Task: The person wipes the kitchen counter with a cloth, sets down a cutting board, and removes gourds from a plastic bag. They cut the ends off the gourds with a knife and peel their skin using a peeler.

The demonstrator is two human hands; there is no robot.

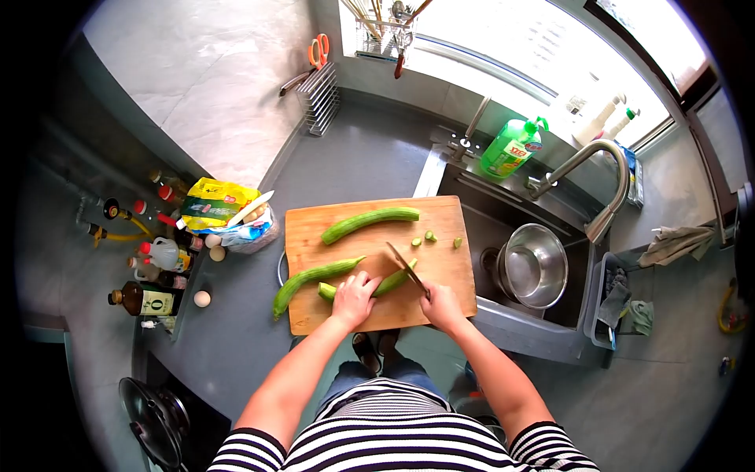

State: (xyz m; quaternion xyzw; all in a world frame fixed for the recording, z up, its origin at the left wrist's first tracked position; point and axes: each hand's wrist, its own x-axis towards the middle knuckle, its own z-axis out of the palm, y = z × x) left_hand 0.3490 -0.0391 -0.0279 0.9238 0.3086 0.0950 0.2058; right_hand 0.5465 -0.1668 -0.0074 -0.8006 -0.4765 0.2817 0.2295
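A long green luffa gourd (pixel 389 284) lies across the front of the wooden cutting board (pixel 440 303). My left hand (pixel 354 300) is closed over its middle, pressing it down. In my right hand (pixel 442 305) is a kitchen knife (pixel 405 266), its blade slanting over the gourd's right end. Whether the edge has entered the gourd I cannot tell. Behind it lies another whole gourd (pixel 370 224), and a third gourd (pixel 314 281) rests on the left, its lower end past the board's edge. Several small cut-off ends (pixel 430 236) are scattered on the board's right side.
To the right is a sink (pixel 566 315) holding a steel bowl (pixel 535 266), beneath a curved faucet (pixel 621 181). A green soap bottle (pixel 510 148) stands behind it. Left of the board are a plastic bag (pixel 255 232), eggs (pixel 202 299) and several bottles (pixel 141 300). A rack (pixel 318 98) holds scissors.
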